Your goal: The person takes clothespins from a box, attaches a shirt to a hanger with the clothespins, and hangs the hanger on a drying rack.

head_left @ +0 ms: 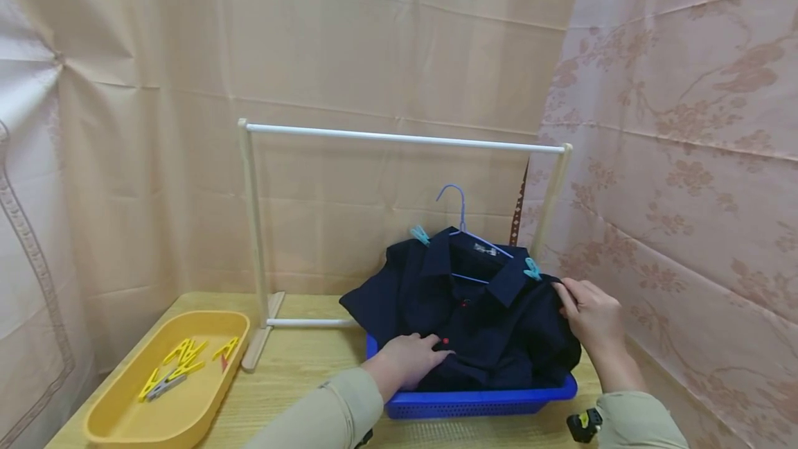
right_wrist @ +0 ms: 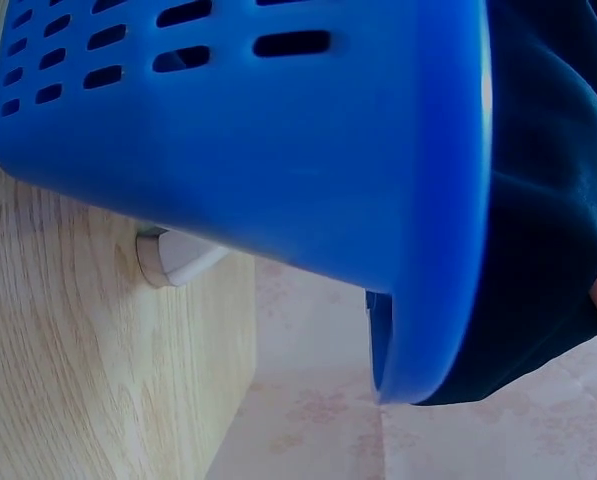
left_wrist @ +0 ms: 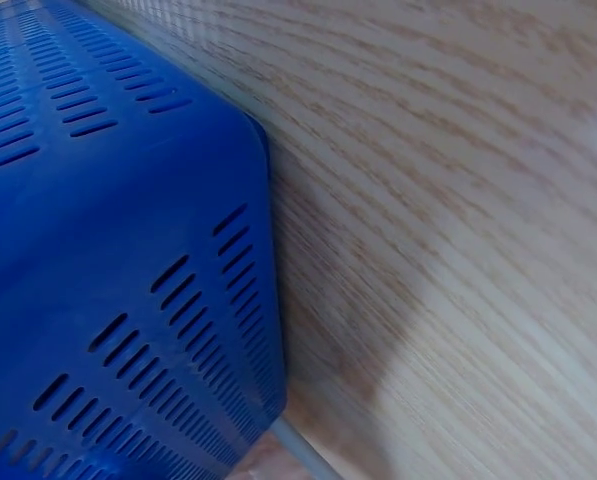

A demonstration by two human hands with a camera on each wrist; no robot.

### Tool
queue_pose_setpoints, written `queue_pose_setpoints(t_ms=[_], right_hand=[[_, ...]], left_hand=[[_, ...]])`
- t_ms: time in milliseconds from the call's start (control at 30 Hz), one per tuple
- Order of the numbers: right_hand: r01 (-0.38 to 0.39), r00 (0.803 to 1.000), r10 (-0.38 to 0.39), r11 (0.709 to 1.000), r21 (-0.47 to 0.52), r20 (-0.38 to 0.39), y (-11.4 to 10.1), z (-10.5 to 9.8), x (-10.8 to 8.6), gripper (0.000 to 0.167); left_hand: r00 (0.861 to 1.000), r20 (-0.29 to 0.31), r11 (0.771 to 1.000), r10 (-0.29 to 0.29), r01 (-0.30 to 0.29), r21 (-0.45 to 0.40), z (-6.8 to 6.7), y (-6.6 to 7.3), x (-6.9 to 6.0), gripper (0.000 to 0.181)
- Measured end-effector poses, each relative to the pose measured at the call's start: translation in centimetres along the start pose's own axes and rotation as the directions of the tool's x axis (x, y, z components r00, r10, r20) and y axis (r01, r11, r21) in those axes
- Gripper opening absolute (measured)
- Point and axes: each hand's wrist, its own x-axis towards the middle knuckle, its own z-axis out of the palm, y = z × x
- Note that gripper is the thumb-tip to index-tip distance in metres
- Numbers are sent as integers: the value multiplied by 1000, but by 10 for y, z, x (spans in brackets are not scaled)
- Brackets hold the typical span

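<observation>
Currently, the right hand (head_left: 592,314) pinches the dark shirt (head_left: 483,321) at its right-hand sleeve, thumb and fingers closed together on the fabric. The left hand (head_left: 411,360) rests on the shirt front with its fingers loosely extended and slightly spread, the fingertips near a red button (head_left: 445,341); the fingers do not grip the cloth. The left wrist view shows no fingers clearly.

The shirt lies bunched in the blue basket (head_left: 480,404) on the table (head_left: 312,386), in front of the rack (head_left: 405,138). Its collar points away from the person, toward the rack, and its buttoned front faces up and toward the person. The collar-to-hem axis runs from the rack side toward the person; the shoulder line runs left to right, dipping on the right. The hanger (head_left: 463,210) sits inside the collar, hook upright above it, hook tip turned left. One teal clip (head_left: 420,234) stands at the left shoulder and another teal clip (head_left: 533,269) at the right. The right wrist view shows fabric extending past the basket rim.
</observation>
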Motion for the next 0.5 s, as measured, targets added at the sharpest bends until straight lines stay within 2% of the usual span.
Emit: queue_pose_setpoints(t_ms=[100, 267, 367, 500], right_hand=[[2, 1000, -2, 1000, 0, -1, 0, 0, 0, 15], [3, 1000, -3, 1000, -2, -4, 1, 1, -1, 15], [4, 1000, -4, 1000, -2, -4, 0, 0, 0, 14], [-4, 1000, 4, 1000, 3, -4, -1, -1, 1, 14]], left_hand=[[998, -64, 1000, -2, 2, -3, 3, -1, 1, 50], [984, -178, 1000, -8, 6, -8, 4, -3, 2, 31], [977, -209, 998, -42, 32, -52, 3, -4, 1, 24], [963, -240, 982, -124, 86, -166, 2, -6, 2, 19]])
